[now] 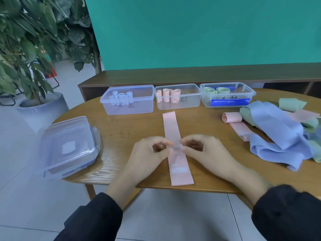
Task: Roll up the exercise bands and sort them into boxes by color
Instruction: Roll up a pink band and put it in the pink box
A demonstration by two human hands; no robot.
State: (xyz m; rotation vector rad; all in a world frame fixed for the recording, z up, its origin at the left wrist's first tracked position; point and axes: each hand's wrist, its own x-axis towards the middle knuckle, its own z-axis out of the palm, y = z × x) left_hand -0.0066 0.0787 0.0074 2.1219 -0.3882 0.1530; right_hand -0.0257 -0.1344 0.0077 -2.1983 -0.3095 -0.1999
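Note:
A pink exercise band [172, 126] lies flat and straight on the wooden table [125, 129], running from the near edge toward the boxes. My left hand [149, 157] and my right hand [206, 153] pinch it at its middle from either side; the pinched spot is blurred. Three clear boxes stand in a row at the back: the left box [137, 108] holds blue rolls, the middle box [187, 105] pink rolls, the right box [246, 98] green rolls. A loose pile of blue, green and pink bands [278, 129] lies at the right.
A stack of clear lids [67, 146] sits at the table's left edge. A half-rolled pink band [231, 117] lies beside the pile. A low wooden bench [191, 75] and a teal wall stand behind the table. A potted plant [31, 49] is on the floor at left.

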